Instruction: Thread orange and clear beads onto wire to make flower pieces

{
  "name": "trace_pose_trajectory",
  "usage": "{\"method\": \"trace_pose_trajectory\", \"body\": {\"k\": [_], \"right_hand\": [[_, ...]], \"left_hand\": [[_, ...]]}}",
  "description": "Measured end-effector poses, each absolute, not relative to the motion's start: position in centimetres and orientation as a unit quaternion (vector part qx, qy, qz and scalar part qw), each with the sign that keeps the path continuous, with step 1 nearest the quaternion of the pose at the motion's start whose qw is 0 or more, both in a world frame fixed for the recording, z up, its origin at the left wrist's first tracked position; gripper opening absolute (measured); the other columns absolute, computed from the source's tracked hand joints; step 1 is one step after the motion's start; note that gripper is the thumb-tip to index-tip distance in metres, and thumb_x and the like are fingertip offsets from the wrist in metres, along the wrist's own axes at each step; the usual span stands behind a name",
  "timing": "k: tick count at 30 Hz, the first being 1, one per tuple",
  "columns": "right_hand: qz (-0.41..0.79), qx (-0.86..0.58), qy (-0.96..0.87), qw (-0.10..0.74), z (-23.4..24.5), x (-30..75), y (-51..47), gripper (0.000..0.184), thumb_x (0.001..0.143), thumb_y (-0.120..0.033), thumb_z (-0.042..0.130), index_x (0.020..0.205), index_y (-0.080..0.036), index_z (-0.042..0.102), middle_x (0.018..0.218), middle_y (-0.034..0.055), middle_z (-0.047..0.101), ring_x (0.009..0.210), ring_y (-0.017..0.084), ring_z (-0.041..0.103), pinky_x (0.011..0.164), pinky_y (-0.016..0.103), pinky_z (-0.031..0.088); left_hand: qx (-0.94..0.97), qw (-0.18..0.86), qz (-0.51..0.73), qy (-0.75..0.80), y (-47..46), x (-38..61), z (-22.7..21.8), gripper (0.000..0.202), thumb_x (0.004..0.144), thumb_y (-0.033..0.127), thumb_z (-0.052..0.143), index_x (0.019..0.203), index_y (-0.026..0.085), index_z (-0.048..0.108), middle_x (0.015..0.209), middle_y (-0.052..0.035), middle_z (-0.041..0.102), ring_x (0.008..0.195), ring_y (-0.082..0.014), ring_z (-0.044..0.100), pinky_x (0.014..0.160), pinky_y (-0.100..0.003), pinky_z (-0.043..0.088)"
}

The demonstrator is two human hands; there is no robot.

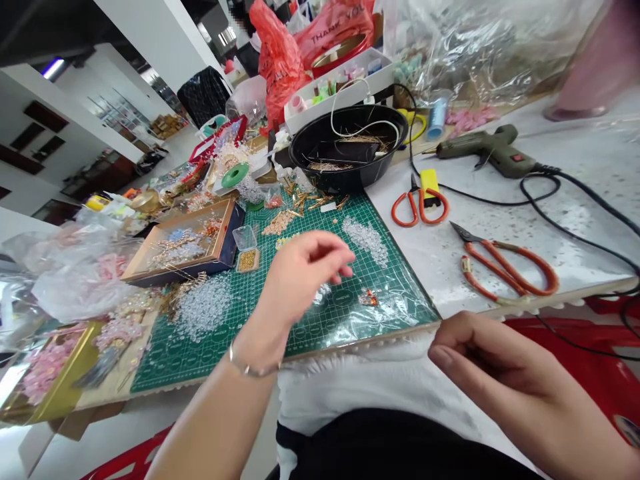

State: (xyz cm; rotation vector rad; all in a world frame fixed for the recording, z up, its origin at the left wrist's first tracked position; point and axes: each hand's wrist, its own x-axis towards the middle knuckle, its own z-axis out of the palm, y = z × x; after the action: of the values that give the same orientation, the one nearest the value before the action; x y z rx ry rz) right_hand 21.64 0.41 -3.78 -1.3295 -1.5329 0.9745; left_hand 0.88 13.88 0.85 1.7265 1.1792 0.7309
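Observation:
My left hand [305,270], with a bangle [253,368] on the wrist, hovers above the green cutting mat [280,320]. Its fingers are curled in, the thumb close against them; anything between them is hidden. Beneath it, clear pieces [321,293] show in part, and an orange and clear beaded piece [369,298] lies to their right. Off the mat's front right corner, my right hand [495,373] is closed, thumb tip against the bent index finger, and I cannot make out anything in it. Clear beads are spread in a left heap [203,307] and a right heap [366,241].
Orange-handled scissors [505,267], smaller orange-handled snips [420,205] and a glue gun [493,150] with its cable occupy the right. Behind the mat stands a black bowl [345,170]. A box of ornaments [185,243] and a small case of gold beads [247,260] are left.

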Motion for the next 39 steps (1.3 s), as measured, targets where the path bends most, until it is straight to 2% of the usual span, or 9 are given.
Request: {"method": "trace_pose_trajectory", "body": {"k": [3, 6, 17, 26, 28, 30, 33, 36, 39], "right_hand": [[0.323, -0.51, -0.642, 0.473, -2.4, 21.0, 0.3, 0.018, 0.095, -0.025, 0.056, 0.077, -0.025, 0.058, 0.059, -0.0046, 0.055, 0.047, 0.01, 0.05, 0.042, 0.018, 0.043], [0.262, -0.491, -0.673, 0.488, -1.2, 20.2, 0.2, 0.016, 0.091, -0.018, 0.058, 0.078, -0.025, 0.053, 0.06, -0.0047, 0.058, 0.048, 0.01, 0.053, 0.044, 0.018, 0.044], [0.198, -0.468, -0.72, 0.472, 0.0, 19.2, -0.7, 0.018, 0.088, -0.013, 0.051, 0.074, -0.025, 0.052, 0.051, -0.0048, 0.055, 0.039, 0.009, 0.05, 0.038, 0.019, 0.041], [0.246, -0.461, -0.716, 0.463, 0.1, 18.6, -0.8, 0.021, 0.09, -0.014, 0.051, 0.072, -0.024, 0.052, 0.054, -0.0029, 0.06, 0.044, 0.01, 0.056, 0.042, 0.02, 0.045], [0.28, -0.453, -0.712, 0.458, -0.4, 18.6, -0.8, 0.02, 0.093, -0.016, 0.052, 0.075, -0.024, 0.055, 0.059, -0.0012, 0.064, 0.05, 0.012, 0.061, 0.045, 0.02, 0.049], [0.314, -0.466, -0.697, 0.445, -1.1, 18.7, -0.9, 0.013, 0.094, -0.02, 0.055, 0.083, -0.024, 0.061, 0.065, 0.0001, 0.068, 0.055, 0.013, 0.065, 0.047, 0.02, 0.051], [0.347, -0.502, -0.67, 0.423, -2.1, 18.8, -1.0, 0.009, 0.093, -0.029, 0.06, 0.093, -0.023, 0.067, 0.059, -0.0028, 0.06, 0.048, 0.012, 0.057, 0.042, 0.02, 0.046], [0.371, -0.517, -0.648, 0.419, -2.5, 19.1, -0.8, 0.012, 0.092, -0.034, 0.062, 0.093, -0.023, 0.068, 0.051, -0.0063, 0.05, 0.042, 0.012, 0.049, 0.04, 0.02, 0.043], [0.378, -0.522, -0.636, 0.425, -2.2, 19.5, -0.5, 0.014, 0.093, -0.034, 0.061, 0.086, -0.024, 0.067, 0.05, -0.0058, 0.052, 0.042, 0.012, 0.05, 0.039, 0.021, 0.044]], "left_hand": [[0.541, 0.637, 0.334, 0.436, 8.8, 1.1, 1.3, 0.005, 0.083, 0.019, 0.077, 0.083, 0.02, 0.072, 0.079, 0.0005, 0.075, 0.071, -0.0108, 0.072, 0.062, -0.018, 0.057], [0.438, 0.714, 0.359, 0.412, 5.6, 1.5, 1.0, 0.009, 0.08, 0.014, 0.08, 0.082, 0.019, 0.074, 0.08, 0.0021, 0.077, 0.07, -0.0087, 0.074, 0.063, -0.015, 0.058], [0.404, 0.738, 0.374, 0.39, 3.7, 1.3, 1.5, 0.009, 0.08, 0.012, 0.081, 0.081, 0.018, 0.075, 0.079, 0.0012, 0.078, 0.068, -0.0092, 0.075, 0.064, -0.015, 0.06], [0.42, 0.737, 0.353, 0.395, 3.1, 0.9, 2.0, 0.018, 0.076, 0.012, 0.084, 0.088, 0.02, 0.074, 0.082, 0.0025, 0.077, 0.071, -0.0067, 0.073, 0.068, -0.015, 0.058], [0.453, 0.718, 0.334, 0.411, 3.2, 0.7, 2.1, 0.018, 0.077, 0.014, 0.084, 0.091, 0.021, 0.074, 0.08, 0.0021, 0.077, 0.07, -0.0075, 0.072, 0.065, -0.015, 0.057], [0.538, 0.656, 0.311, 0.429, 3.3, 0.6, 2.2, 0.009, 0.083, 0.017, 0.078, 0.091, 0.02, 0.075, 0.077, 0.0007, 0.076, 0.067, -0.0089, 0.07, 0.061, -0.016, 0.055], [0.733, 0.448, 0.29, 0.421, 3.2, 0.3, 2.2, 0.011, 0.092, 0.016, 0.066, 0.095, 0.02, 0.076, 0.082, -0.0023, 0.078, 0.073, -0.013, 0.07, 0.068, -0.023, 0.054], [0.852, 0.262, 0.264, 0.369, 3.4, 0.1, 2.5, 0.012, 0.094, 0.018, 0.062, 0.097, 0.02, 0.073, 0.088, -0.0034, 0.078, 0.08, -0.0174, 0.07, 0.075, -0.029, 0.051], [0.885, 0.249, 0.197, 0.34, 5.3, -0.1, 3.1, 0.012, 0.096, 0.024, 0.06, 0.096, 0.023, 0.073, 0.09, -0.0027, 0.078, 0.082, -0.0181, 0.07, 0.076, -0.029, 0.049]]}}
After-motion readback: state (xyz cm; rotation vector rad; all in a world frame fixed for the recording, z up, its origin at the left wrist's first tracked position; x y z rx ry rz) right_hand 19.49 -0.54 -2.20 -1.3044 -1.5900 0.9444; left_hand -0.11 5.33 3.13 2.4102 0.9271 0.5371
